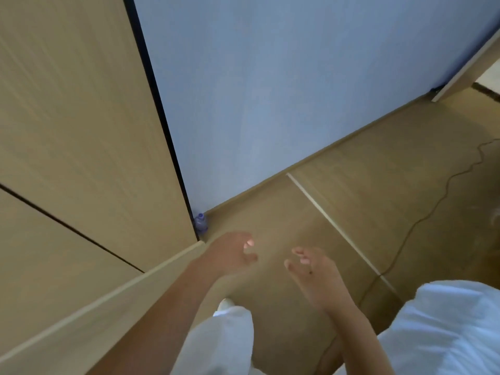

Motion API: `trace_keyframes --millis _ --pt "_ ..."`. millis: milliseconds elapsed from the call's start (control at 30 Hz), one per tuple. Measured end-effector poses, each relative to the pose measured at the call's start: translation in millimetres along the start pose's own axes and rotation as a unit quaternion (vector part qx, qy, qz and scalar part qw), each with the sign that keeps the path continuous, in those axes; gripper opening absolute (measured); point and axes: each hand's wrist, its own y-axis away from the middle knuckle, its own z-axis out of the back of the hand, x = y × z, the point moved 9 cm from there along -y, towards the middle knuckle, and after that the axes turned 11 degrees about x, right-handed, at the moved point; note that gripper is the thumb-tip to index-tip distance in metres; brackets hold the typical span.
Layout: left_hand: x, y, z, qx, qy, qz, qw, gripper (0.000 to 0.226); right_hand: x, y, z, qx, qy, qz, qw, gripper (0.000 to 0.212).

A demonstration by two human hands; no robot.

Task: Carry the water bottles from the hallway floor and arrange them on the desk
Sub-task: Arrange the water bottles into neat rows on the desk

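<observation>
Bare hands, left (pixel 232 253) and right (pixel 311 269), outstretched, fingers loosely spread, holding nothing.

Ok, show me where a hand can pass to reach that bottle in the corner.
Open floor lies between the left hand and the bottle, bordered by the blue wall and the pale floor strip. It is tight at the bottle itself, wedged between the wooden panel and the wall. A cable runs further right.

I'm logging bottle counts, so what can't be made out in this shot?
- Water bottle, head view: small, blurred, partly behind the wooden panel edge; others could hide there.
- Desk: out of frame.
- Left hand, right hand: motion-blurred, apparently empty.
</observation>
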Motion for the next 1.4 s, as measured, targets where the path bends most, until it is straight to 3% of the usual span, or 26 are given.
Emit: trace_keyframes --millis 200,367,533,733,1033,1300,1400 --pt "44.6 -59.8 33.8 -0.064 0.098 0.081 0.990 0.034 28.4 -107.4 14.4 0.065 0.020 0.071 0.995 0.033" --pt "66.4 -123.4 51.4 -0.063 0.153 0.125 0.978 0.030 57.5 -192.5 8.0 0.148 0.106 0.100 0.978 0.037" --pt "92.2 -162.6 75.0 -0.093 0.274 0.196 0.937 0.026 71.9 -256.9 1.5 0.226 0.160 0.138 0.951 0.041" --pt "146.5 -177.2 83.5 -0.124 0.300 0.282 0.903 0.027 70.0 -333.5 -42.3 0.312 0.166 0.140 0.925 0.057" --pt "228.5 -245.6 5.4 -0.200 0.421 0.394 0.792 0.037 5.5 -452.0 -151.3 0.438 0.228 0.159 0.855 0.063" --pt "335.5 -369.7 -97.9 -0.268 0.508 0.466 0.673 0.061 -78.1 -589.9 -264.9 0.456 0.270 0.146 0.835 0.065" --pt "380.3 -399.9 -131.9 -0.282 0.517 0.489 0.643 0.063 -89.3 -634.7 -324.7 0.456 0.280 0.167 0.828 0.066"
